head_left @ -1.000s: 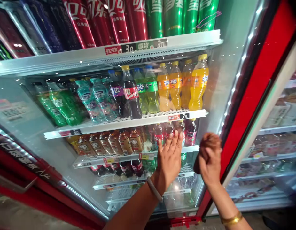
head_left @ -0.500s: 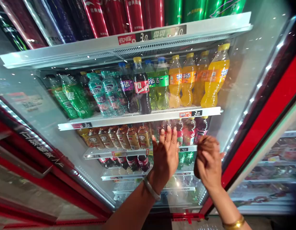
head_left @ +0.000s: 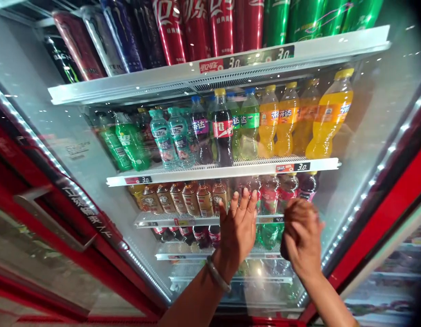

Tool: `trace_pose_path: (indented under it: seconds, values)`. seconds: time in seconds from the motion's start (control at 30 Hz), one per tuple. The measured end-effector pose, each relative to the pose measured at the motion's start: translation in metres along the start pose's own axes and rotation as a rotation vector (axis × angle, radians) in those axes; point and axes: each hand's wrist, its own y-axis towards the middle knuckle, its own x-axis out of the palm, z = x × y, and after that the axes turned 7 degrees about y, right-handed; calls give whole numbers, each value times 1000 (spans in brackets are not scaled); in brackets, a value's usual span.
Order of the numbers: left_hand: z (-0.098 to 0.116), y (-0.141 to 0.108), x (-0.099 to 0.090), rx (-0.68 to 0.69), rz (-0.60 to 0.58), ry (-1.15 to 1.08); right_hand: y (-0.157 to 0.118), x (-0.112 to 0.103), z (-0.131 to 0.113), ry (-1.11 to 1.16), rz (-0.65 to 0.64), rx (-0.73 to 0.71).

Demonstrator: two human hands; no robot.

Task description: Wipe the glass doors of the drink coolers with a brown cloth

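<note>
My left hand (head_left: 238,229), with a grey bangle on its wrist, is raised flat with its fingers spread. It is in front of a lower shelf (head_left: 193,221) of a drinks fridge, and whether it touches glass I cannot tell. Brown-labelled bottles (head_left: 191,200) stand behind and left of its fingertips. To its right, my right hand (head_left: 303,240) is closed with curled fingers; what they hold, if anything, is hidden. Red-labelled bottles (head_left: 270,195) and a dark bottle (head_left: 309,185) stand behind it.
Above, a shelf holds orange soda bottles (head_left: 329,116), a cola bottle (head_left: 223,129), turquoise-capped bottles (head_left: 162,138) and green bottles (head_left: 130,143). Tall red cans (head_left: 197,32) and green cans (head_left: 306,22) line the top shelf. At left is a red door frame with a metal handle (head_left: 55,218).
The view has shifted, so the shelves and bottles sit further right in the picture. Both hands keep nearly the same place and shape, now further left against the shelves.
</note>
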Motion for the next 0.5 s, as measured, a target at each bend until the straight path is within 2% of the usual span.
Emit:
trace_pose_path:
  seconds: [0.1,0.13,0.2,0.27,0.37,0.43,0.5]
  values:
    - [-11,-3,-3,5,1,20,45,4,-9,4,265,226]
    - [-15,-4,-3,-2,-5,30,61,11,-17,4,300,237]
    - [-25,-7,-3,-9,-19,42,78,30,-40,-4,280,172]
    - [-38,-12,-2,-5,-28,35,67,51,-61,-12,146,41]
    - [-61,-22,-4,1,-40,13,13,65,-75,-3,-160,-155]
    - [-75,-28,-6,-4,-50,1,-18,61,-72,-14,-217,-144]
    - [-87,-35,-8,-17,-43,-10,-23,51,-67,-22,-148,-42]
